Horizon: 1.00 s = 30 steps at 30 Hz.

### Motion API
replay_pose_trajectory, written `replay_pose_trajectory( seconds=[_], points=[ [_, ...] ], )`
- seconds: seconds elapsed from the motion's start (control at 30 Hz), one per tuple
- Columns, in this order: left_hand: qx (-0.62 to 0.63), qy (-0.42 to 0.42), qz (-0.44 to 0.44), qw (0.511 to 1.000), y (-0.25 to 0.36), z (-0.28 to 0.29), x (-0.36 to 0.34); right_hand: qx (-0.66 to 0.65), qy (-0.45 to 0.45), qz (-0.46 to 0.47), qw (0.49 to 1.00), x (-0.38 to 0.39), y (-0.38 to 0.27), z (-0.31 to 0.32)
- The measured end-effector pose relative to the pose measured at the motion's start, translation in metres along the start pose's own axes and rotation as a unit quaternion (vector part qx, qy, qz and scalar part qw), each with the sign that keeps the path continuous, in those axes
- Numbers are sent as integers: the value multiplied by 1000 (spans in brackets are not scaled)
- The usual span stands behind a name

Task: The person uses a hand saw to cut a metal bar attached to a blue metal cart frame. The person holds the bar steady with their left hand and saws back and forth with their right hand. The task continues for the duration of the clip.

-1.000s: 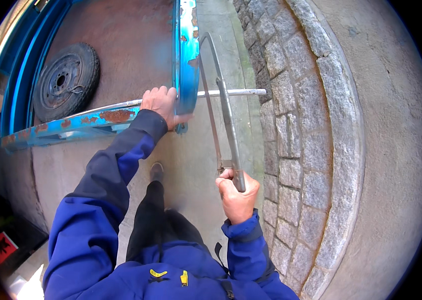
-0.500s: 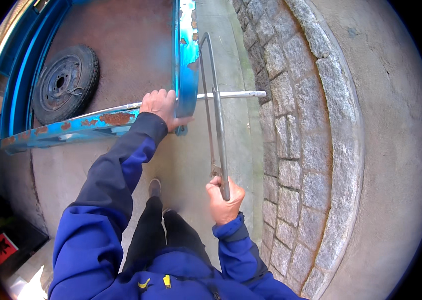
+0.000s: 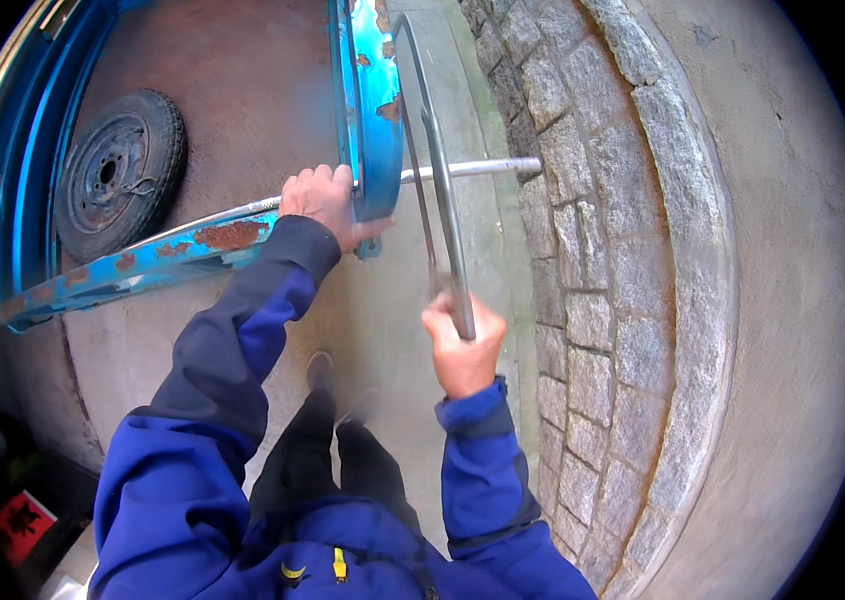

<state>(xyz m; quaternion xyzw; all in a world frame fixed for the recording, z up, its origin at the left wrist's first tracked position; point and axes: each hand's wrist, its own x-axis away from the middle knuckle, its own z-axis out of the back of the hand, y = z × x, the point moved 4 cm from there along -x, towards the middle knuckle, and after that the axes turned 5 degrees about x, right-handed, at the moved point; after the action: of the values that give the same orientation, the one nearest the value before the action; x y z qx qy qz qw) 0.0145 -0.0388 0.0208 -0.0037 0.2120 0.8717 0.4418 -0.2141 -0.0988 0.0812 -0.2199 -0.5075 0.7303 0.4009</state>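
Note:
A hacksaw (image 3: pixel 440 155) is in my right hand (image 3: pixel 468 345), its fingers wrapped around the handle end. The saw points away from me, and its thin blade crosses a silver metal pipe (image 3: pixel 493 169) just right of a blue cart bed. That pipe lies along the near edge of the bed and juts out past its right side. My left hand (image 3: pixel 326 205) is closed over the pipe at the near right corner of the rusty blue frame (image 3: pixel 376 150), its thumb stretched to the right under the corner. What its palm presses on is hidden.
A spare wheel with a black tyre (image 3: pixel 148 205) lies on the left of the brown cart bed (image 3: pixel 233 80). To the right runs a stone-block wall edge (image 3: pixel 588 320). My feet stand on concrete (image 3: pixel 383 320) behind the cart. Red printed sheets (image 3: pixel 23 527) show at lower left.
My right hand has pushed the hacksaw forward, away from me, along the pipe crossing. The left hand keeps its hold at the corner. The view has shifted slightly.

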Motion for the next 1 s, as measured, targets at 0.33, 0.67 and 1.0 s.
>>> replay_pose_trajectory(
  seconds=[0.33,0.67,1.0],
  points=[
    [3,-21,15,1000,4,8,-4,40,12,37,998,48,15,21],
    [-3,-8,17,1000,4,8,-3,-11,1,56,998,-8,16,-2],
    [5,1,7,1000,2,1,-3,26,2,65,998,-4,3,-4]
  ],
)
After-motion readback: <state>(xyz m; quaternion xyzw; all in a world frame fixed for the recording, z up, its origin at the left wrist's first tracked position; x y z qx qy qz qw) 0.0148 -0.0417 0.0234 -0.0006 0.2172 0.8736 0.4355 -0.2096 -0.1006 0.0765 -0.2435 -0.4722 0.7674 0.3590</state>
